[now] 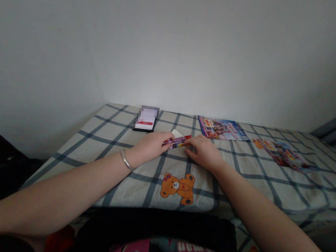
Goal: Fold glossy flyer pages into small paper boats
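Note:
My left hand [155,142], with a silver bangle on its wrist, is closed around the left end of a small printed piece [178,143] in purple, yellow and red. Whether that piece is a packet or folded paper I cannot tell. At its right end, the bent fingers of my right hand [203,151] pinch it. Both hands rest low over the checked cloth, and the fingers cover much of the piece. Just behind it, between the hands, a bit of white paper or card [177,133] shows.
A checked cloth [133,188] with a printed teddy bear covers the surface. Behind my left hand lies a phone [146,119] with its screen lit. One colourful printed sheet or bag [222,129] lies near the wall, and another [288,155] lies further right.

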Motion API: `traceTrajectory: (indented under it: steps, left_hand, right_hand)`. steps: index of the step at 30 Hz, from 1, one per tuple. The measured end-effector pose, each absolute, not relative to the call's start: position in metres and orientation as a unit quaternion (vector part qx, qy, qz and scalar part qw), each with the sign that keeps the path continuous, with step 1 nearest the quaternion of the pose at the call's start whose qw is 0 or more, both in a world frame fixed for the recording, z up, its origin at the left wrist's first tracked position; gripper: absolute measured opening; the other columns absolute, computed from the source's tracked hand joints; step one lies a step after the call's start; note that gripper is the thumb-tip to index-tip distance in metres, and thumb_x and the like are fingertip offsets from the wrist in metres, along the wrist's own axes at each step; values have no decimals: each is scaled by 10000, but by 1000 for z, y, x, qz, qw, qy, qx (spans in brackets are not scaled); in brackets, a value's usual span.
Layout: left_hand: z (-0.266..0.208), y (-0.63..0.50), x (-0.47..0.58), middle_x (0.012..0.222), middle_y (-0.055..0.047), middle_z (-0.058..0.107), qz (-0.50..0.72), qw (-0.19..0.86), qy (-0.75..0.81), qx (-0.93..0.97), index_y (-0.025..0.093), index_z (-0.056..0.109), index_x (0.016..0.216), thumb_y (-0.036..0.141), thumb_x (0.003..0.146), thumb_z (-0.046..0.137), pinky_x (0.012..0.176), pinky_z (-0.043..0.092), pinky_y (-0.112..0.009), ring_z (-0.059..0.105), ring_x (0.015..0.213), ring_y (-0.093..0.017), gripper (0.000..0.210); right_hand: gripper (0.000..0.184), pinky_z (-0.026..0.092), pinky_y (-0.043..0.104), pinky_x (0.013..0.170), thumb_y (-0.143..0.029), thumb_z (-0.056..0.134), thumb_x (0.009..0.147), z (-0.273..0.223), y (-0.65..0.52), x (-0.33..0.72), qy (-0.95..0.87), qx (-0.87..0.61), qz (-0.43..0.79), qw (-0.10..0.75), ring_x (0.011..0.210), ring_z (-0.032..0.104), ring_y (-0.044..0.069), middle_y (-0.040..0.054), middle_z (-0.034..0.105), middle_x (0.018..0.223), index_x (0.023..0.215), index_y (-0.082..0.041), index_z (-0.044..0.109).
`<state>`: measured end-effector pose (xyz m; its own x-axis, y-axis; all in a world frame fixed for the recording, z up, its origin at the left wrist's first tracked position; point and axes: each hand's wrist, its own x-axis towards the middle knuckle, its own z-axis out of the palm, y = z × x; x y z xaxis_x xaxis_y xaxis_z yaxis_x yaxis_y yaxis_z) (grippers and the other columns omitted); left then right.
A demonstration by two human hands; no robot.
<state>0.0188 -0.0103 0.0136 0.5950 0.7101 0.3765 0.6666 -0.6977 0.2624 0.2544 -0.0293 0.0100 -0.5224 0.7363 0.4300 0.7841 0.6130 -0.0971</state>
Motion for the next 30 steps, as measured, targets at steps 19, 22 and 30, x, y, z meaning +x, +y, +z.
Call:
traceTrajectory:
  steps: [19,22,30]
  left_hand:
    - [13,-13,22,982,-65,643,231,36,319,918,188,652,1029,113,840,455,898,508,-352,612,962,-206,284]
    - [12,-13,23,1014,-72,644,224,13,320,920,192,637,1095,121,866,481,890,508,-345,612,976,-208,286]
    - [10,-12,26,929,-40,670,279,-5,353,893,156,307,1463,177,858,629,908,483,-389,617,970,-229,686]
  right_hand:
    - [465,434,421,995,-447,762,781,7,-21,256,-924,-292,60,240,1121,625,243,106,706,1162,1167,-206,665]
    - [492,437,412,988,-456,796,737,8,-22,255,-922,-291,63,247,1107,629,241,100,707,1154,1143,-209,668]
    - [468,437,402,977,-453,808,723,8,-25,253,-923,-278,78,254,1078,611,239,80,706,1103,1085,-201,652]
